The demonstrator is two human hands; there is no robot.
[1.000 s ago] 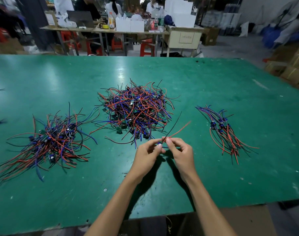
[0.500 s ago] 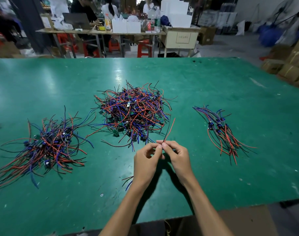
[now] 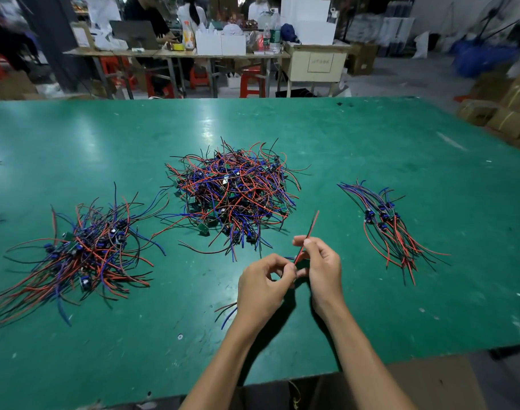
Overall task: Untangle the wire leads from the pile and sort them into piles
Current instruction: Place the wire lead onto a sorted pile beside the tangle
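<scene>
On the green tabletop point(image 3: 371, 137) a tangled central pile point(image 3: 233, 196) of red, blue and black wire leads with small green boards serves as the landmark. Nearer the person than that pile, both hands work one lead above the surface. The right hand point(image 3: 322, 267) has its grip clamped on a red wire point(image 3: 309, 232), pinched between thumb and forefinger; the wire slants up and away from the fingers, its free end pointing toward the near right edge of the central pile without touching it. The left hand point(image 3: 263, 287), just left of the right one and touching it at the fingertips, has its grip curled together on the lower end of the same lead. What exactly sits between those fingers is hidden, probably the small component end. A few loose strands, blue and dark point(image 3: 227, 313), trail out from under the left wrist onto the tabletop.

Left of the central pile and a little nearer lies a spread-out sorted pile point(image 3: 81, 250), its leads fanning toward the near left. Right of the central pile, well apart from it, lies a smaller, neater bundle point(image 3: 389, 226) with the leads running roughly parallel, blue ends farther away and red ends nearer.

Beyond the tabletop's far edge, behind the central pile, stands a workbench point(image 3: 193, 53) with white boxes, bottles and seated people.
</scene>
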